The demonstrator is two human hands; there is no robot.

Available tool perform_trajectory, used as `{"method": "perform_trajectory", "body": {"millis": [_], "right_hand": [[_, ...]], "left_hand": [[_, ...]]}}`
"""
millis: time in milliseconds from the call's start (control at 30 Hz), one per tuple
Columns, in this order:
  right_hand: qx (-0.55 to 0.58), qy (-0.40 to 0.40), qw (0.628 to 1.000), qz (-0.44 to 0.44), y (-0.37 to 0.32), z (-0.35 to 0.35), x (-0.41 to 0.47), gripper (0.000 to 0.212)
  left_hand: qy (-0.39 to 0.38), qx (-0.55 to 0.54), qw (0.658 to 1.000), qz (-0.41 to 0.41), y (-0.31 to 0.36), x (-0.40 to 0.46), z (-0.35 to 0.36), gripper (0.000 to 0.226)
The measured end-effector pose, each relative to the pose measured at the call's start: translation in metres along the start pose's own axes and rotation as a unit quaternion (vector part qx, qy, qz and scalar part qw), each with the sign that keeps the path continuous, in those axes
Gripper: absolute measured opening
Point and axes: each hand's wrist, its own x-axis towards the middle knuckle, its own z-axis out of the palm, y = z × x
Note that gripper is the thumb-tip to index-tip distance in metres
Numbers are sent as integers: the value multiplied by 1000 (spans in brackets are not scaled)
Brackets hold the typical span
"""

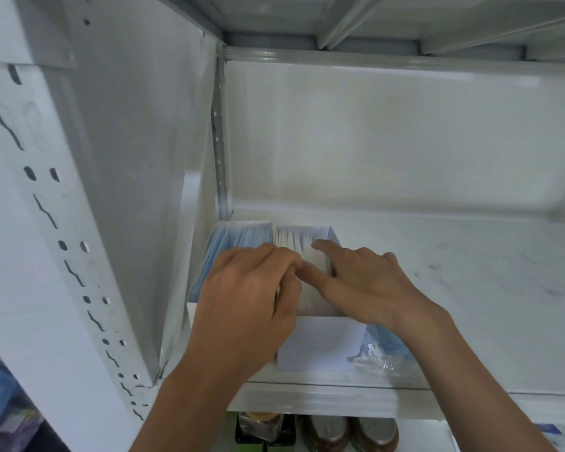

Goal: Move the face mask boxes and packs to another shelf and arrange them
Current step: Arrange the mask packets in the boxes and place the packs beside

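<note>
Mask boxes point(320, 340), white card: left hand point(248, 298) grip curled, unclear; right hand point(369, 285) flat, fingers spread.

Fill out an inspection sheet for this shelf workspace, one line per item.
Surface: white shelf, mostly bare to the right of the boxes.
Job's things: two open white boxes side by side in the left rear corner, the left box with blue masks, the right box with white masks; a clear pack of blue masks lies beside the right box, at the front edge.
Clutter: nothing seen on this shelf.
Grips: left hand and right hand both rest on top of the masks; neither clearly holds anything.
Cables: nothing seen.
Surroundings: perforated upright at left; jars and bottles on the shelf below.
</note>
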Motion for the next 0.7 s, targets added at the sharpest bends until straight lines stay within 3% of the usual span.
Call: {"method": "perform_trajectory", "body": {"millis": [133, 267, 533, 700], "right_hand": [[13, -1, 1000, 1, -1, -3, -3, 70], [10, 20, 1000, 6, 0, -4, -4, 54], [-58, 25, 997, 34, -11, -2, -2, 45], [-116, 121, 985, 32, -19, -4, -7, 40]], "left_hand": [[-77, 28, 997, 8, -4, -4, 2, 15], [-89, 13, 996, 13, -8, -6, 5, 14], [-97, -10, 995, 18, -11, -7, 3, 13], [-95, -6, 995, 16, -9, -8, 3, 14]]}}
